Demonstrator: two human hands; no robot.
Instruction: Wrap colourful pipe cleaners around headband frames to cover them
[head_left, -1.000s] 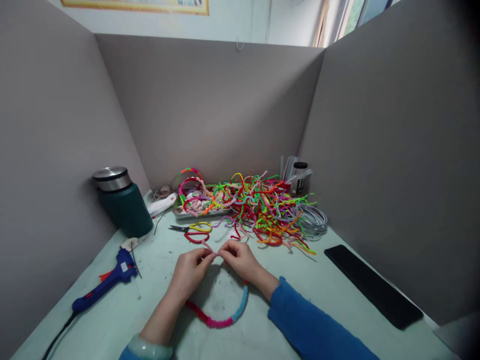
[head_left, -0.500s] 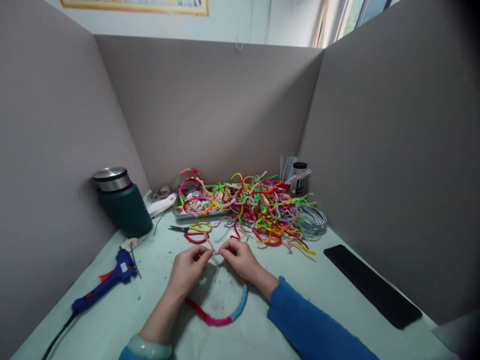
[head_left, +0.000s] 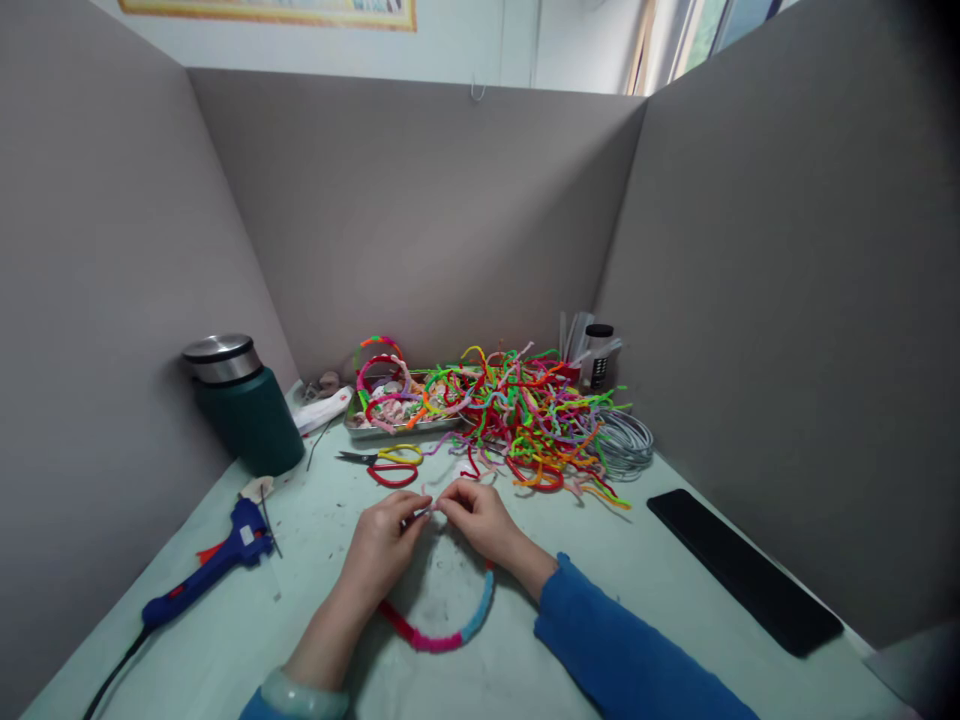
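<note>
A hoop wrapped in red, magenta, blue and orange fuzzy pipe cleaner (head_left: 439, 643) is held just above or against the table, its near arc curving toward me. At its far side my left hand (head_left: 379, 540) pinches a thin pale pink pipe cleaner (head_left: 424, 492), whose short end sticks up by the fingertips. Close beside it, my right hand (head_left: 480, 518) pinches the hoop where the pink strand meets it. Both sets of fingertips almost touch and cover most of that spot. Just beyond the hands lie yellow-and-red-handled scissors (head_left: 394, 462).
A tangled pile of colourful pipe cleaners (head_left: 525, 400) sits behind, beside a metal tray (head_left: 401, 430) and a wire coil (head_left: 626, 445). On the left are a green flask (head_left: 251, 420) and a blue glue gun (head_left: 210, 570). A black slab (head_left: 742, 570) lies right. Grey panels (head_left: 420, 220) surround the table.
My left hand has turned and shifted slightly right, its fingers nearer the right fingertips. The pink end, which stood out up and left, now shows much shorter. My right hand has stayed put.
</note>
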